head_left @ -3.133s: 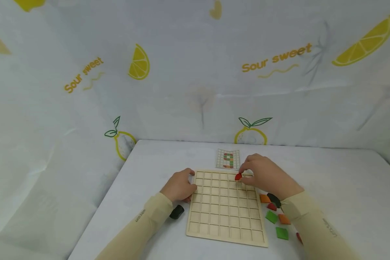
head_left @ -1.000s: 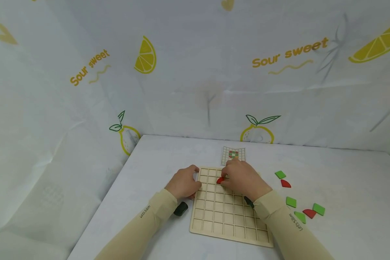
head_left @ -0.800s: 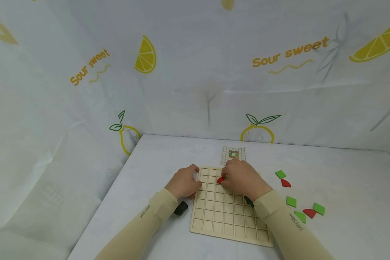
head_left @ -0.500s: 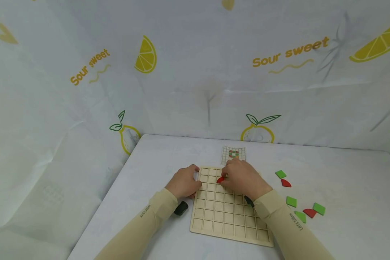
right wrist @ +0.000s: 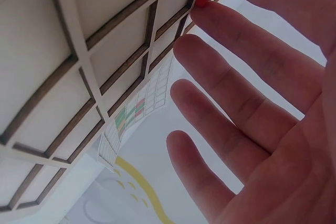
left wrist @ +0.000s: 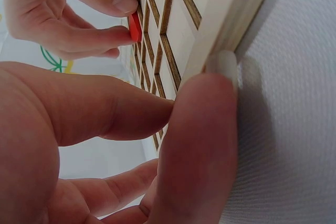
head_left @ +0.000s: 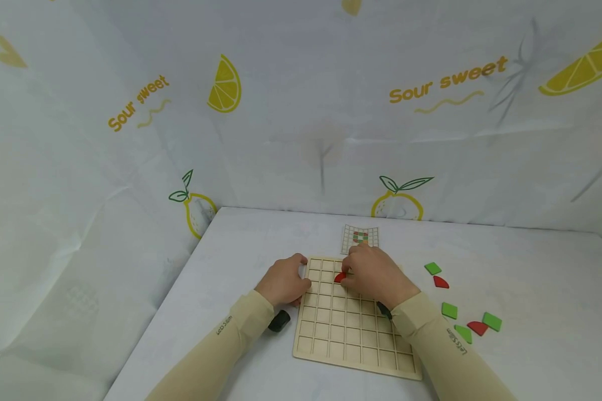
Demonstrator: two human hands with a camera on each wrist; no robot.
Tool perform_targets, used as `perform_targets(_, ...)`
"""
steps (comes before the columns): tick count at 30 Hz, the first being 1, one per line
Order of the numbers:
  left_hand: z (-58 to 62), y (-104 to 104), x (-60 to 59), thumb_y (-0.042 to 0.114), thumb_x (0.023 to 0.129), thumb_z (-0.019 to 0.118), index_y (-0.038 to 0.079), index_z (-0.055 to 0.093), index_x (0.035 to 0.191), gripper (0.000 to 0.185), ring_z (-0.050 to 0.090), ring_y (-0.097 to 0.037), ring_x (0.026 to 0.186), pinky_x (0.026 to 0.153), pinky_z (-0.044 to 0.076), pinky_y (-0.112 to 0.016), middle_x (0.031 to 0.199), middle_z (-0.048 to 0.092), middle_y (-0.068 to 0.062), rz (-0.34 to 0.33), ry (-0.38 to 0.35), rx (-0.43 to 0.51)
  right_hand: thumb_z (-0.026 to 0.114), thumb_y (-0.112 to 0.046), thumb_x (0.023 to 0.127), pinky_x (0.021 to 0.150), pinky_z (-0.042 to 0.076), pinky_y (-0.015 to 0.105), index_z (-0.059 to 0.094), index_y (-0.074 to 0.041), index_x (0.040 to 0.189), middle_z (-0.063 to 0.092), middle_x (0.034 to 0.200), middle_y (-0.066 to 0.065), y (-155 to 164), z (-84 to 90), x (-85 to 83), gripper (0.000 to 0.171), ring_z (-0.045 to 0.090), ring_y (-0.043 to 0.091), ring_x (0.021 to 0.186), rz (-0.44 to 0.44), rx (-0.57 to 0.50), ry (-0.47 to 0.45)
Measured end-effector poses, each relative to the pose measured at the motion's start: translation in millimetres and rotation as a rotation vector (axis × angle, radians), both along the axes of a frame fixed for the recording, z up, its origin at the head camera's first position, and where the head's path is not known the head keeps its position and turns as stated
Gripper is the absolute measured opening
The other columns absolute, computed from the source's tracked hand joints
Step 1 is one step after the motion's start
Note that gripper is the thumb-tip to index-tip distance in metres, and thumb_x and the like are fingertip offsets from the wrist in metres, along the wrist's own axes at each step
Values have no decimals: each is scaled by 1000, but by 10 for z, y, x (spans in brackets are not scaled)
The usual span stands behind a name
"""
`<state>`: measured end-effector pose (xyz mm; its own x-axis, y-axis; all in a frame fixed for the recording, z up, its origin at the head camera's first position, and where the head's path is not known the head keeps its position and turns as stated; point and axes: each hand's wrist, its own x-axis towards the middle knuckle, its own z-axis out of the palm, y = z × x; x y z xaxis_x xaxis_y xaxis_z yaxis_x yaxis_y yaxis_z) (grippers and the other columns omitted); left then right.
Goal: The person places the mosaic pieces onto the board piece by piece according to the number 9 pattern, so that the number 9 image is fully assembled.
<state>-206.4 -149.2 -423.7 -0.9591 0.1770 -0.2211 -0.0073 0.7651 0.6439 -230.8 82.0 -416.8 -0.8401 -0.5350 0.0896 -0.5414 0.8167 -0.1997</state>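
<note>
A person's right hand [head_left: 376, 275] pinched a red tile [head_left: 339, 277] between thumb and forefinger, its edge touching a cell in the second row of the wooden grid board [head_left: 353, 328] — other fingers spread loosely. The left hand [head_left: 283, 284] gripped the board's left edge, fingers curled against it. Green and red tiles [head_left: 464, 320] lay on the table [head_left: 532, 312], right of the board.

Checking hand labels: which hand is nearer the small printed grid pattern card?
Right. The right hand sits just in front of the pattern card; the left hand grips the wooden grid board's left edge, farther off.
</note>
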Motion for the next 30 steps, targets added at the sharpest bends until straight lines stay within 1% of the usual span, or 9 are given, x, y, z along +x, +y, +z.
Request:
perform_targets(5, 7, 4, 4, 13, 100, 64, 4, 54, 152, 54, 65, -14, 49, 58, 52, -28, 59, 70, -3, 1, -5, 2, 89, -26, 88, 82, 60, 42, 84, -15, 89, 67, 86, -3, 0, 3, -1, 12, 70, 20, 82, -4, 12, -2)
perform_targets(11, 13, 4, 8, 13, 100, 64, 4, 53, 152, 54, 65, -14, 50, 59, 52, -28, 59, 69, -3, 1, -10, 7, 89, -27, 89, 79, 57, 39, 83, -15, 89, 67, 86, -2, -2, 7, 1, 13, 70, 21, 83, -5, 21, -8)
perform_targets(16, 8, 2, 7, 12, 100, 64, 4, 53, 152, 54, 65, -14, 49, 59, 52, -28, 58, 68, -3, -1, -6, 3, 89, -29, 89, 78, 55, 38, 83, -15, 90, 67, 87, -3, 8, 9, -3, 15, 63, 18, 82, -8, 14, -15)
perform_targets(19, 2, -1, 7, 12, 100, 64, 3, 53, 152, 54, 65, -14, 50, 58, 52, -28, 59, 69, -3, -2, -6, 3, 89, -31, 89, 79, 55, 37, 84, -16, 93, 68, 89, -4, 14, 3, 2, 16, 59, 16, 84, -16, -1, -32)
perform_targets(23, -4, -1, 5, 13, 100, 64, 3, 53, 152, 54, 66, -15, 51, 58, 52, -29, 60, 70, -3, -6, -11, 4, 88, -28, 90, 78, 55, 36, 85, -16, 96, 69, 91, -3, 19, -5, 10, 14, 60, 14, 82, -9, -24, -47)
perform_targets(26, -5, -3, 2, 13, 100, 64, 4, 53, 152, 54, 66, -15, 51, 58, 52, -29, 61, 70, -3, -7, -11, 5, 88, -24, 90, 75, 54, 35, 84, -15, 95, 69, 90, -3, 23, -9, 10, 12, 60, 14, 78, 5, -27, -32)
perform_targets(30, 0, -8, 2, 13, 100, 64, 4, 53, 153, 54, 66, -15, 50, 59, 52, -29, 60, 70, -3, -5, -9, 3, 87, -24, 90, 74, 54, 35, 83, -15, 94, 68, 89, -3, 19, -13, 4, 10, 59, 13, 76, 13, -21, -16)
